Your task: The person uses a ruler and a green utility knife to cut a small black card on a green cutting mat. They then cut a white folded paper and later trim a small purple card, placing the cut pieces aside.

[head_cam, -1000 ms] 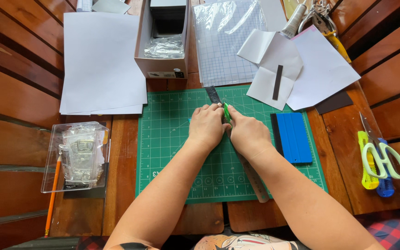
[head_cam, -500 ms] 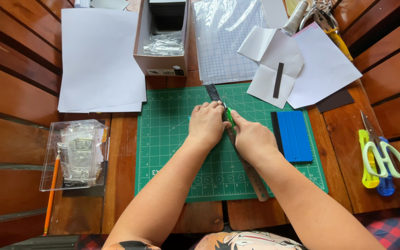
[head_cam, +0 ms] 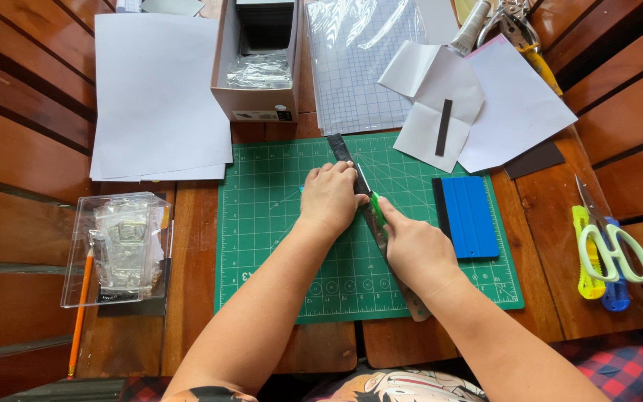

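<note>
My left hand (head_cam: 329, 197) presses flat on a metal ruler (head_cam: 342, 151) that lies slanted across the green cutting mat (head_cam: 269, 223). My right hand (head_cam: 414, 249) grips a green craft knife (head_cam: 378, 210) with its tip against the ruler's right edge, just below my left fingers. What lies under my left palm is hidden. The ruler's lower end sticks out past the mat's near edge under my right wrist.
A blue squeegee (head_cam: 469, 216) lies on the mat's right side. Scissors and cutters (head_cam: 606, 253) rest at the far right. White sheets (head_cam: 156, 97), an open cardboard box (head_cam: 256, 59), gridded film (head_cam: 362, 63) and paper scraps (head_cam: 485, 104) lie beyond. A clear plastic case (head_cam: 117, 249) and an orange pencil (head_cam: 80, 313) sit left.
My right hand has drawn the knife toward me along the ruler. My left hand has stayed pressed in place.
</note>
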